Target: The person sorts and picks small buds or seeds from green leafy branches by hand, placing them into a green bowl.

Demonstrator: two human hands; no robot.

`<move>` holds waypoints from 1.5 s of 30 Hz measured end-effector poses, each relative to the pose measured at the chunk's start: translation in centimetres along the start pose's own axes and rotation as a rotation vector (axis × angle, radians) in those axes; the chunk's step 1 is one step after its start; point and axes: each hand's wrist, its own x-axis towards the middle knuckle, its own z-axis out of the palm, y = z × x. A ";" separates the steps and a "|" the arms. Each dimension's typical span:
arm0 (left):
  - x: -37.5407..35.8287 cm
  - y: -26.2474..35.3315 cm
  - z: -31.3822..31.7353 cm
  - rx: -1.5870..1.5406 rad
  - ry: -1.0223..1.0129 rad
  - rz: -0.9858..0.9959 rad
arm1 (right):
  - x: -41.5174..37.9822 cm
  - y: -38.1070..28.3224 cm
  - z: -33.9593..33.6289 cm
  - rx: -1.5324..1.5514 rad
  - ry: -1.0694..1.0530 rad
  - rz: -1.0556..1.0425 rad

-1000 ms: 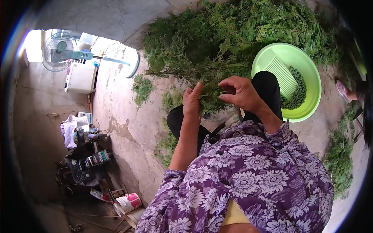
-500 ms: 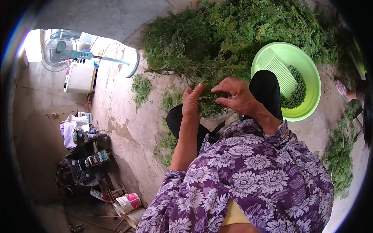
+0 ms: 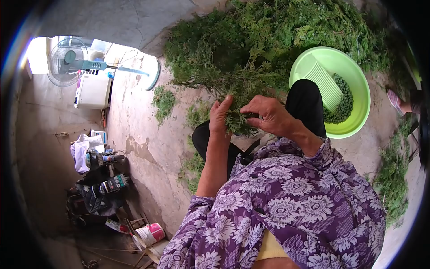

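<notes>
Between finger and thumb my left hand (image 3: 219, 117) grips a feathery evergreen sprig (image 3: 237, 123), above my knees. My right hand (image 3: 273, 114) is at the sprig's right side, thumb and forefinger drawn together in a pinch at its leaves; what is between the fingertips is too small to make out. To the right of my knee stands a light green basin (image 3: 363, 107) with a ribbed washboard slope (image 3: 320, 83) inside. Many small round green cones (image 3: 344, 105) lie at the bottom of the basin.
A large heap of evergreen branches (image 3: 268, 40) spreads ahead, with loose sprigs (image 3: 163, 101) on the floor. Another person's foot (image 3: 396, 103) shows at right. To the left are a standing fan (image 3: 69, 60), a white box (image 3: 92, 89) and a red-and-white bucket (image 3: 150, 234).
My right hand has shifted slightly left, closer to my left hand. The sprig's leaves sit a little further left; the basin and heap stay as they were.
</notes>
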 end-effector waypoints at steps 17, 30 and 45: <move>0.2 -0.3 -1.7 -0.052 -0.096 -0.043 | -0.1 -0.7 0.9 -0.031 0.148 0.005; 0.7 -0.2 -1.2 0.236 0.055 -0.045 | -0.1 -3.1 0.3 -0.009 0.385 -0.035; -0.4 1.1 -2.5 -0.021 0.176 -0.020 | -0.9 0.7 -1.7 1.442 0.111 0.592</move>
